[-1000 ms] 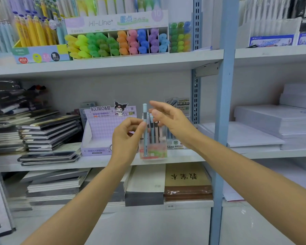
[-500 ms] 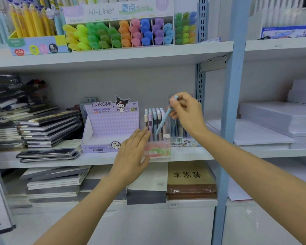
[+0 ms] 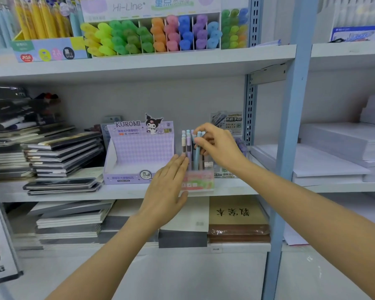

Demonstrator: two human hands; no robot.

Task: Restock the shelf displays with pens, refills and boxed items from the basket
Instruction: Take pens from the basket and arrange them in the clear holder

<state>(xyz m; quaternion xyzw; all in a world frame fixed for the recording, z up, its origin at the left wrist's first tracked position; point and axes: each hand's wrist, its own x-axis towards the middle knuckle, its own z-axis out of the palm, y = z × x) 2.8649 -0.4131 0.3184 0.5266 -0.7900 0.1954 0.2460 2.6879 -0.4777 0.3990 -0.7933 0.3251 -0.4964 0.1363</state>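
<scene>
The right hand [image 3: 217, 146] pinches a blue pen [image 3: 197, 151] standing in the pen box [image 3: 198, 180] on the shelf [image 3: 121, 192]; the left hand [image 3: 167, 187], fingers straight, rests flat against the box's left side.

"KUROMI" on purple display box [image 3: 139, 148]; "Hi-Line" on highlighter display header [image 3: 149, 6].

Right hand [image 3: 217, 146] pinches pen [image 3: 197, 156] — left hand [image 3: 167, 187] (flat) touches holder [image 3: 200, 180].
</scene>
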